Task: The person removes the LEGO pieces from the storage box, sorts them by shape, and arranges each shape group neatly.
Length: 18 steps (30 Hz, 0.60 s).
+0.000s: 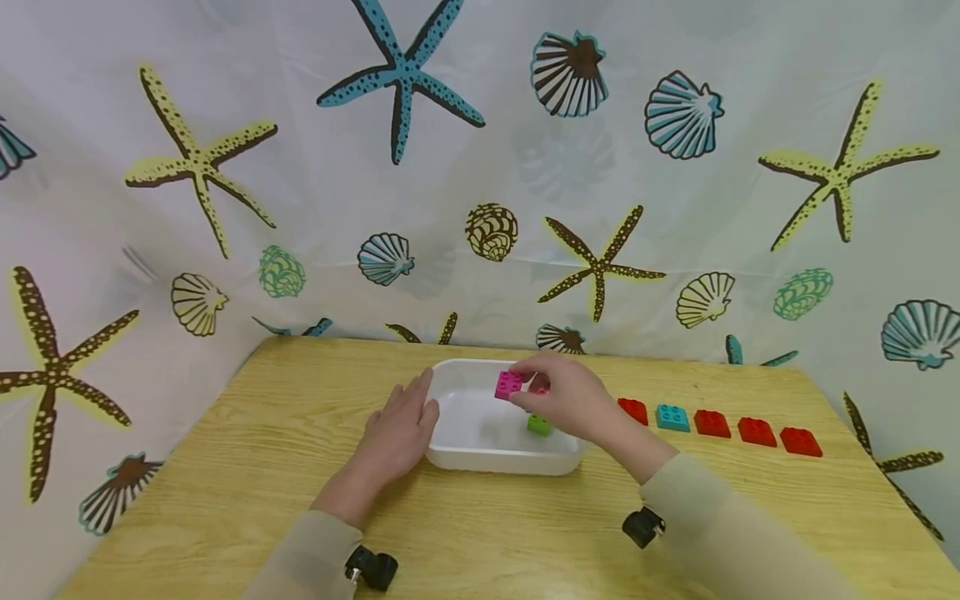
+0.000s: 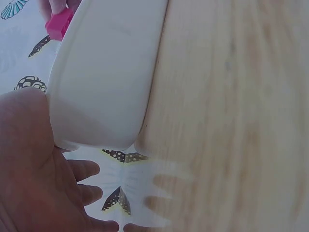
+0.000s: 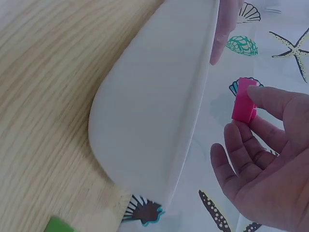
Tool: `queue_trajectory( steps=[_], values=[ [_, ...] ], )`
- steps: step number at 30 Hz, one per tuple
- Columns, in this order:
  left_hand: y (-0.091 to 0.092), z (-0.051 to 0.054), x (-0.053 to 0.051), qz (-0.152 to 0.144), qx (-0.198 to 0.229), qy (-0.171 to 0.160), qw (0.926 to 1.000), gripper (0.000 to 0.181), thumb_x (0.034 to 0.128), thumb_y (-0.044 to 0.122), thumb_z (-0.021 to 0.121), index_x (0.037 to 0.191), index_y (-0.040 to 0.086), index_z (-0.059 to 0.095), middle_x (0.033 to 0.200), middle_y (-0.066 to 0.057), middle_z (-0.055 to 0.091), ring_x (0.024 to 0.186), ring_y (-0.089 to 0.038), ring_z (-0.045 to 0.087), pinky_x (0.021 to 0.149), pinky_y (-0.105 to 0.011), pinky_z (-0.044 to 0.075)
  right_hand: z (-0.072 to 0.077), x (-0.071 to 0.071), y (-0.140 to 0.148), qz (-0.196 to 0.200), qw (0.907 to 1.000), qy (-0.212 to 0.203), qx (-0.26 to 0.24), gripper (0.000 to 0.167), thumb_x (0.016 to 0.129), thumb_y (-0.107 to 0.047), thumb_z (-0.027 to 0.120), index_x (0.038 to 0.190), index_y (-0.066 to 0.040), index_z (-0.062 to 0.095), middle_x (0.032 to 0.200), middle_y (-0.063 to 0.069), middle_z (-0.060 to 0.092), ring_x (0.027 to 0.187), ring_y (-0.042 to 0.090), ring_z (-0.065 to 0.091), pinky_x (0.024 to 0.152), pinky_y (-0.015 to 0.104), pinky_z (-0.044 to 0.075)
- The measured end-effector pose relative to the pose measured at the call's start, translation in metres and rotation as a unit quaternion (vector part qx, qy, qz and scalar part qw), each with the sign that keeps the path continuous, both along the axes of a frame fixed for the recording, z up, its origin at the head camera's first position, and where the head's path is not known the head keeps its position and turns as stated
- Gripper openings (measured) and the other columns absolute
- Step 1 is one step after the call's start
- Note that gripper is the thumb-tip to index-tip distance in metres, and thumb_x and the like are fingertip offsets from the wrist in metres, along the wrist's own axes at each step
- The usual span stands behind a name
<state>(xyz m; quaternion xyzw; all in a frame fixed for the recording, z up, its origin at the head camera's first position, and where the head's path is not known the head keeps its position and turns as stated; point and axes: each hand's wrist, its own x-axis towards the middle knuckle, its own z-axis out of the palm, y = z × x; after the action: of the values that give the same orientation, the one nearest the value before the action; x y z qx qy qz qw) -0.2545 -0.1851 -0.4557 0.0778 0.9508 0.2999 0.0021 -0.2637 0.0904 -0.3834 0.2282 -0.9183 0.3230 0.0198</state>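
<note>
A white tray (image 1: 495, 461) stands on the table, with a green brick (image 1: 538, 425) inside it. My right hand (image 1: 566, 396) pinches a pink brick (image 1: 507, 385) between thumb and fingers over the tray. That pink brick (image 3: 244, 100) also shows in the right wrist view, held at the fingertips of the hand (image 3: 270, 159). Against the tray's left side rests my left hand (image 1: 397, 429), its fingers extended. In the left wrist view, the palm (image 2: 29, 164) touches the tray's end (image 2: 101, 96). Part of something reddish shows behind my right fingers, mostly hidden.
Right of the tray, a row on the wooden table (image 1: 487, 533) holds a blue brick (image 1: 672, 417) and several red bricks (image 1: 757, 432). A patterned curtain (image 1: 465, 175) hangs behind the table. Something green (image 3: 59, 225) lies at the lower left of the right wrist view.
</note>
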Motion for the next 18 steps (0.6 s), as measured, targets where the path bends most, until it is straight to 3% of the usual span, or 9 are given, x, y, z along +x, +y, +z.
queue_trajectory(
  steps=[11,18],
  values=[
    [0.0,-0.001,0.0,-0.004,0.0,0.002,1.0,0.067,0.1192,0.038,0.023,0.177,0.007,0.016,0.18,-0.021,0.024,0.166,-0.05,0.012,0.126,-0.08,0.011,0.002,0.02,0.048,-0.023,0.9995,-0.007,-0.02,0.033,0.102,-0.024,0.083,0.131,-0.012,0.078,0.119,-0.001,0.076,0.108,0.023,0.07,0.099,0.049,0.059],
    [0.0,0.0,0.0,-0.002,0.004,-0.003,1.0,0.066,0.1194,0.036,0.024,0.178,0.007,0.015,0.18,-0.021,0.023,0.167,-0.05,0.011,0.127,-0.079,0.01,0.007,0.028,0.084,-0.051,0.9986,0.0,-0.009,0.034,0.101,-0.025,0.083,0.132,-0.011,0.078,0.122,0.001,0.077,0.113,0.028,0.071,0.099,0.05,0.061]
  ],
)
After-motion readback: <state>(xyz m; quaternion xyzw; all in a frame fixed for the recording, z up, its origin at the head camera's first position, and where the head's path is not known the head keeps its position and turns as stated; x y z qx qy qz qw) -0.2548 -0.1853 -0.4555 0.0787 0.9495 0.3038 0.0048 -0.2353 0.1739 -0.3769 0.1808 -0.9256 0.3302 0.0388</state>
